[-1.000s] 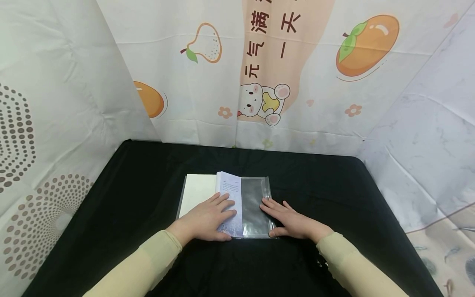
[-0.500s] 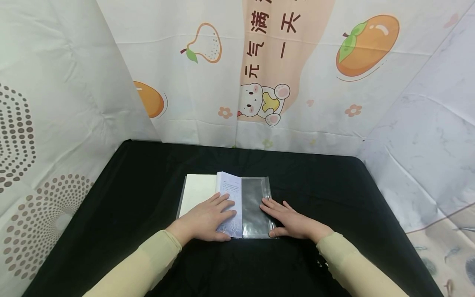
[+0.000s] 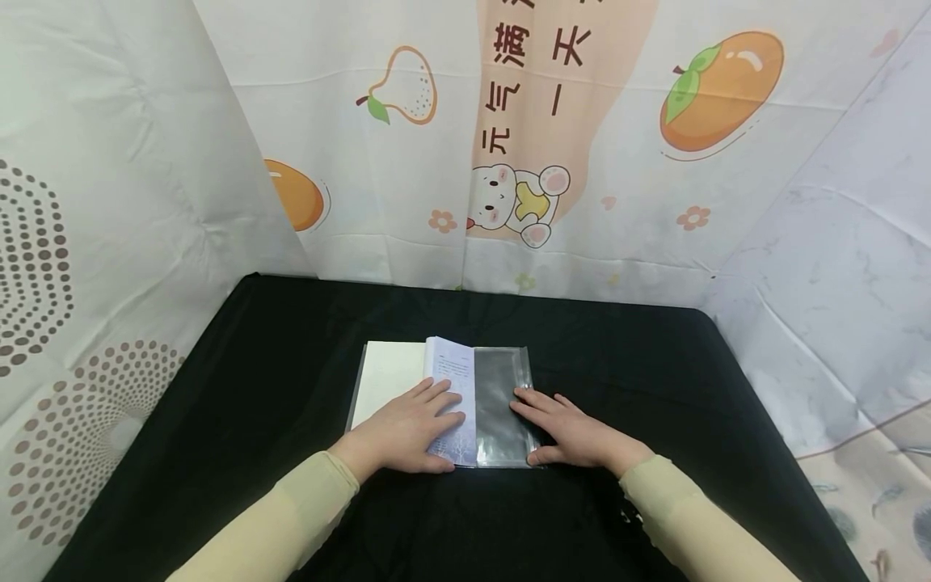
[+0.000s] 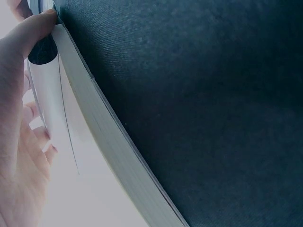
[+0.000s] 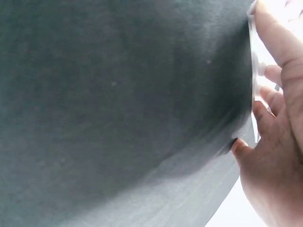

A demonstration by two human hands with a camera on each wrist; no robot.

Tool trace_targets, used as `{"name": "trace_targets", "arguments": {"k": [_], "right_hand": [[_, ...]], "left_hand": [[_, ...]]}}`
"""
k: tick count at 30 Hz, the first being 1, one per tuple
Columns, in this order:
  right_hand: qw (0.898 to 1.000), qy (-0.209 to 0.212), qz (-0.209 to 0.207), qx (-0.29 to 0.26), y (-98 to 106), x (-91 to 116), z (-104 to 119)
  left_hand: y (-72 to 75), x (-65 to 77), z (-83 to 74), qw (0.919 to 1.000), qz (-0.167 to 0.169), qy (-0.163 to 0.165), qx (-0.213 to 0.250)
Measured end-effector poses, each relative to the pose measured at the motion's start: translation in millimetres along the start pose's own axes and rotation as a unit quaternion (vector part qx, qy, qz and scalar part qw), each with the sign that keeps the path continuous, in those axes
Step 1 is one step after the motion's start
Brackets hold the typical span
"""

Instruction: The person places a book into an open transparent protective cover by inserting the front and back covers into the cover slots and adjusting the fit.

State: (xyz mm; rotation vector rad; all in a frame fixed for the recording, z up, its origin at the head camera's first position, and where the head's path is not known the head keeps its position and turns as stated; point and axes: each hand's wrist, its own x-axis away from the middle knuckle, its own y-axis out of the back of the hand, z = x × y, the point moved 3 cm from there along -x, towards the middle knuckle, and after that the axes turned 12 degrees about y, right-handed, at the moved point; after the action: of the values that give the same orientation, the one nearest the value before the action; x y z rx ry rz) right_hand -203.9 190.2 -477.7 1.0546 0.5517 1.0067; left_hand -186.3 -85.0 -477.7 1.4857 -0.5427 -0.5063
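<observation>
An open book [image 3: 390, 370] lies on the black cloth, a cream page on its left side. A pale blue printed flap [image 3: 455, 364] folds over its middle, and a clear plastic book cover [image 3: 500, 380] stretches out to the right. My left hand [image 3: 407, 424] rests spread across the page and the flap, thumb along the near edge. The left wrist view shows the thick block of pages [image 4: 104, 132] edge-on beside that hand. With straight fingers my right hand [image 3: 563, 428] touches the plastic cover's right edge, its thumb at the near right corner.
The black tablecloth [image 3: 305, 347] spreads around the book to the table's edges. Printed white curtains [image 3: 393, 178] hang behind and on both sides. A small shiny bit [image 3: 629, 516] shows beside the right sleeve [image 3: 684, 509].
</observation>
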Motion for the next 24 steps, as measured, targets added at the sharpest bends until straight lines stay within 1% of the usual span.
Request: {"name": "trace_targets", "arguments": {"k": [3,6,11,13,16,20,24], "right_hand": [[1.0,-0.006,0.0,0.024,0.7,-2.6,0.2],[0.999,-0.008,-0.004,0.035,0.8,-4.1,1.4],[0.998,0.001,-0.026,0.064,0.1,-3.7,5.1],[0.997,-0.002,-0.035,0.075,-0.4,-3.5,6.1],[0.996,-0.019,-0.045,0.07,-1.3,-3.0,7.0],[0.996,-0.055,-0.059,0.042,-3.1,-0.3,8.5],[0.993,-0.082,-0.073,0.048,-6.7,2.2,9.6]], "left_hand": [[0.1,-0.1,-0.4,1.0,-0.002,0.001,-0.001],[-0.4,0.0,-0.5,1.0,-0.002,0.003,-0.003],[-1.9,0.0,-0.1,1.0,-0.004,0.004,-0.004],[-2.2,0.0,0.2,1.0,-0.006,0.005,-0.004],[-2.0,-0.3,0.6,0.9999,-0.008,0.005,-0.005],[-2.0,-0.7,0.5,1.0,-0.007,0.004,-0.003],[-1.9,-0.9,-0.1,1.0,-0.006,0.004,-0.003]]}}
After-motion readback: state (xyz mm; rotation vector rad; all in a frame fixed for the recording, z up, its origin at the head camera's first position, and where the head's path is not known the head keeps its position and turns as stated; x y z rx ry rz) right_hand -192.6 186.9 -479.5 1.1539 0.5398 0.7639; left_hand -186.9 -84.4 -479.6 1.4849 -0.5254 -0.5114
